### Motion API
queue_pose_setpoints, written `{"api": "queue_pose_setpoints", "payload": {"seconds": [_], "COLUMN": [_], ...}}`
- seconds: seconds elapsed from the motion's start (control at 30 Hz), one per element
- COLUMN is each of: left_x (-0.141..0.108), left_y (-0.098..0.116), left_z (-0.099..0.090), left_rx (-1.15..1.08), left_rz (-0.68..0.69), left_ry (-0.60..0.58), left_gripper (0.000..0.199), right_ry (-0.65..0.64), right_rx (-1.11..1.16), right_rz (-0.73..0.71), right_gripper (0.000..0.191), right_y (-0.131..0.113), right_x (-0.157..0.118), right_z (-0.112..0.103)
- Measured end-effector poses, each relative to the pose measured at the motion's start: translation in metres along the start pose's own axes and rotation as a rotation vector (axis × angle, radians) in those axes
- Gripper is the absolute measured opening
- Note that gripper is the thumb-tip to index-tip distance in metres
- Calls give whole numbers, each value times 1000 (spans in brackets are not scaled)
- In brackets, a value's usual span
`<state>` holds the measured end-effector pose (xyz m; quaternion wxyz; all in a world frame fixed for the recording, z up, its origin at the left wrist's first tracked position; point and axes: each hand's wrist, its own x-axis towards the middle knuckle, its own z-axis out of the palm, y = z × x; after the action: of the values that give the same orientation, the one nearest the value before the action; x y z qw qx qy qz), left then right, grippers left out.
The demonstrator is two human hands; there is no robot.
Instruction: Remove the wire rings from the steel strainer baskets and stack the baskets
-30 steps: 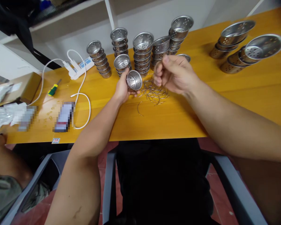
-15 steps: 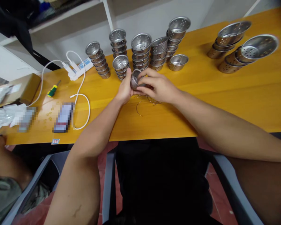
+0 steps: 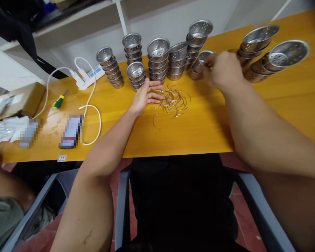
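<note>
My right hand (image 3: 225, 70) pinches the rim of a small perforated metal strainer cup (image 3: 199, 65). This cup is tilted and sits at or in the lone cup on the table, partly hidden by my fingers; I cannot tell whether it is fully seated. Nothing is in my left hand (image 3: 144, 95), whose fingers are stretched out beside a loose heap of thin curved wires (image 3: 173, 101). Just behind my left hand stands a short stack of strainer cups (image 3: 135, 71).
Taller stacks of cups (image 3: 158, 49) line the back. More cup stacks (image 3: 262, 64) lean at the right. Leftward lie a power strip (image 3: 90, 77) with white cables, a screwdriver (image 3: 59, 101), a phone (image 3: 71, 131) and a cardboard box (image 3: 33, 98). Another person's arm (image 3: 5, 178) shows at far left.
My right hand has carried the strainer cup from my left hand rightward to the lone cup at the back. My left hand has let go and opened, and the wire heap is now uncovered.
</note>
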<state>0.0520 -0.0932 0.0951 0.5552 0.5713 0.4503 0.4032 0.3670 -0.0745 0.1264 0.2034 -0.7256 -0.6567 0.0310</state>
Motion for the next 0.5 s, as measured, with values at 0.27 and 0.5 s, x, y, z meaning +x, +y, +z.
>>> {"api": "queue_pose_setpoints", "payload": {"seconds": [0.27,0.5], "left_x": [0,-2], "left_y": [0,3], "left_z": [1,2], "left_rx": [-14,-2], "left_rz": [-3,-21], "left_ry": [2,13], "left_gripper": [75,71], "right_ry": [-80,338], "right_rx": [24,103], "right_rz": [36,294], "right_gripper": [46,77], "right_y": [-10,29], "right_x": [-7,19], "right_z": [-13,-22]}}
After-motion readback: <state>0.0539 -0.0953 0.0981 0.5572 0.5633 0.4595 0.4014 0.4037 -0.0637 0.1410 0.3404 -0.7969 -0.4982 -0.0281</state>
